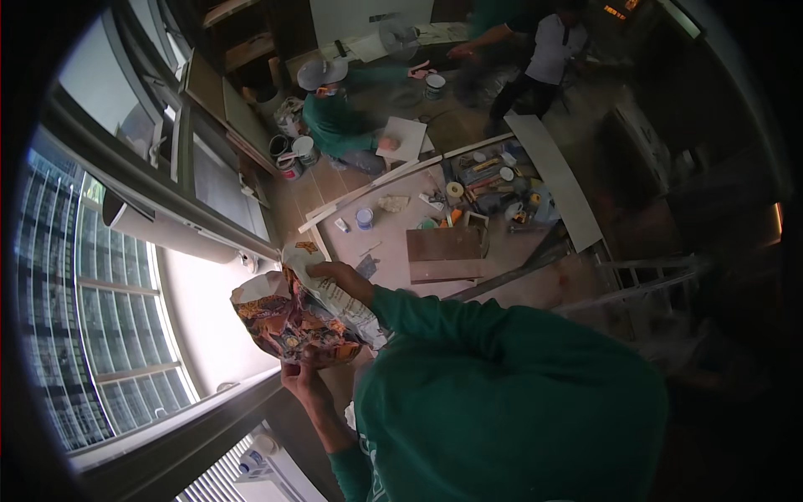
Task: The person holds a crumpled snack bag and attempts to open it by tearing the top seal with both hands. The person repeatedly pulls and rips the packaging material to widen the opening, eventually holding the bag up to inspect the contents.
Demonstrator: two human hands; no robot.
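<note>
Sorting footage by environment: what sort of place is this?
Probably an indoor room under renovation: a jumble of hand tools, a long pale panel laid alongside, and a white bucket among cans beside a crouching co-worker.

A capped co-worker (336, 121) touches a pale panel (405, 138) near some buckets (304, 148).

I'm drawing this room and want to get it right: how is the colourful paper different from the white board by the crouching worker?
The colourful paper is crumpled and folded; the white board looks flat.
The paper has orange, dark and pale printed patches; the board looks plain.
The paper is gripped by the left hand and right hand; the board has the worker's hand on it.
Both are being touched by people.
</note>
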